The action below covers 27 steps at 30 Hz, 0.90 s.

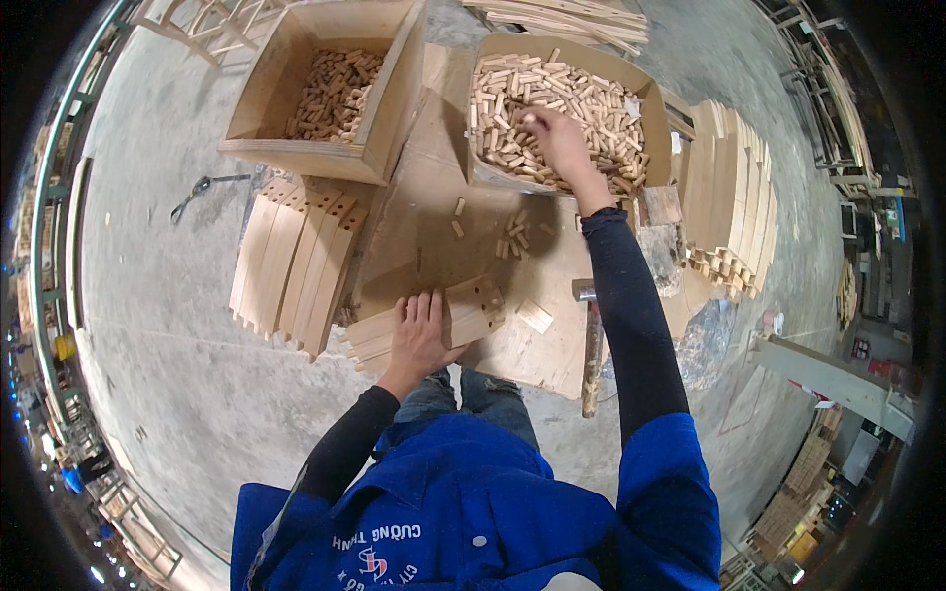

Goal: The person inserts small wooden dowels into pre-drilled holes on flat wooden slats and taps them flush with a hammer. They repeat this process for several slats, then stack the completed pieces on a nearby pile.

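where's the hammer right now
In the head view, the wooden-handled hammer lies on the flat cardboard sheet at the person's right, beside the right forearm, below the cardboard box of small wooden dowels.

hammer [591, 357] on floor | left cardboard box [296, 94] (holds dowels) | stacked slats [734, 192]

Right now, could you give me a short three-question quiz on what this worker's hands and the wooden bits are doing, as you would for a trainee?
1. True or false: the left hand rests flat on a wooden slat.
2. Where does the right hand reach? A) the right cardboard box of wooden dowels B) the left cardboard box C) the hammer
3. Fill in: the hammer lies on the cardboard sheet, to the person's ____ side.

Key: 1 true; 2 A; 3 right.
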Available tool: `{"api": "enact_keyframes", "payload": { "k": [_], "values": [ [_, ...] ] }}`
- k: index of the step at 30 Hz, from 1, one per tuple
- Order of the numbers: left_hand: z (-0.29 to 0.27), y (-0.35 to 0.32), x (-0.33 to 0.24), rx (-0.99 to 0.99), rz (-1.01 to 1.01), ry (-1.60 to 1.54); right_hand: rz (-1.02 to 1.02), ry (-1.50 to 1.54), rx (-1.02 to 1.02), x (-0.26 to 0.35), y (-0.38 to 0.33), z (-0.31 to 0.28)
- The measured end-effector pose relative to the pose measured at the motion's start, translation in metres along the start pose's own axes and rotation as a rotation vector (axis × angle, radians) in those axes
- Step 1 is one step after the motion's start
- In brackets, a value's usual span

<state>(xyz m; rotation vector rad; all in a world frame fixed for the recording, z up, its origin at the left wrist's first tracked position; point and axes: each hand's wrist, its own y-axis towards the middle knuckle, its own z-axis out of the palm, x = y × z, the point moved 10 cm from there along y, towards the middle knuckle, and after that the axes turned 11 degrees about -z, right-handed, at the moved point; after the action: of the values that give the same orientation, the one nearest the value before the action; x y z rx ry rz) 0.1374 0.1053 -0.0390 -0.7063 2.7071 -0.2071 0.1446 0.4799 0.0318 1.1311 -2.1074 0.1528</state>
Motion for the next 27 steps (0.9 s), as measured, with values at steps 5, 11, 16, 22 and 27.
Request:
{"api": "enact_keyframes", "payload": {
  "k": [5,11,16,22,27],
  "values": [
    [0.005,-0.001,0.003,0.058,-0.021,-0.010,-0.168,-0.119,0.070,-0.006,0.007,0.032],
    [0.003,-0.001,0.002,0.026,-0.010,-0.026,0.251,0.539,0.098,-0.060,0.011,0.050],
    [0.002,-0.002,0.003,0.000,0.000,-0.019,0.458,1.085,-0.076,-0.051,0.016,0.046],
    [0.006,0.002,-0.001,0.049,0.009,-0.012,0.456,0.896,0.038,-0.070,0.026,0.060],
    [0.005,-0.001,0.005,0.066,-0.025,-0.005,0.101,-0.139,0.118,-0.020,0.035,0.067]
  ]
}}
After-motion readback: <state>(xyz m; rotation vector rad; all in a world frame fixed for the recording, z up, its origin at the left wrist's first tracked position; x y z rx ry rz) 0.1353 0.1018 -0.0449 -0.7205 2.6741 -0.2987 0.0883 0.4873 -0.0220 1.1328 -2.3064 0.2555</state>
